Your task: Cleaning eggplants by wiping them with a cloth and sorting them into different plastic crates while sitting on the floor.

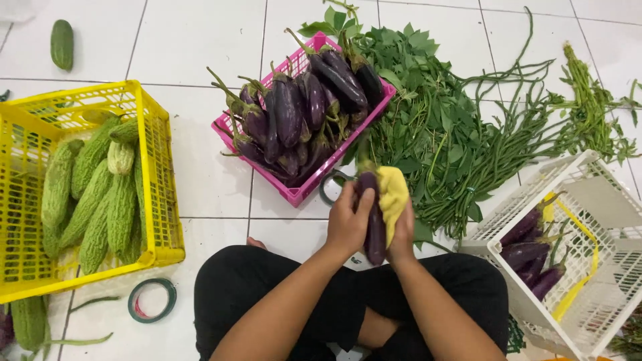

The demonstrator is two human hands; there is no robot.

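A: Entry, hands. What is each one doing?

B: The left hand point(348, 224) is closing around an eggplant point(373, 220) at lower centre of the frame, fingers wrapping its upper half and holding it upright. The right hand point(402, 234) is pressing a yellow cloth point(392, 194) against the eggplant's right side; its fingers are mostly hidden behind the cloth, so I cannot tell how far they are curling.

A: Surroundings?

B: A pink basket point(294, 194) is sitting at upper centre, heaped with eggplants. Leafy greens point(428, 113) and long beans point(528, 113) are lying across the upper right. A white crate point(582, 174) is tilting at lower right, holding a few eggplants and a yellow strap. A yellow crate point(157, 174) at left is holding bitter gourds point(100, 194). One cucumber point(61, 43) is lying alone at upper left.

A: Anything near the knees?

B: A green tape roll point(152, 300) is lying on the tile floor point(194, 47) at lower left, just beside the black trousers point(254, 281). A second ring is peeking out just left of the held eggplant, touching the pink basket's corner.
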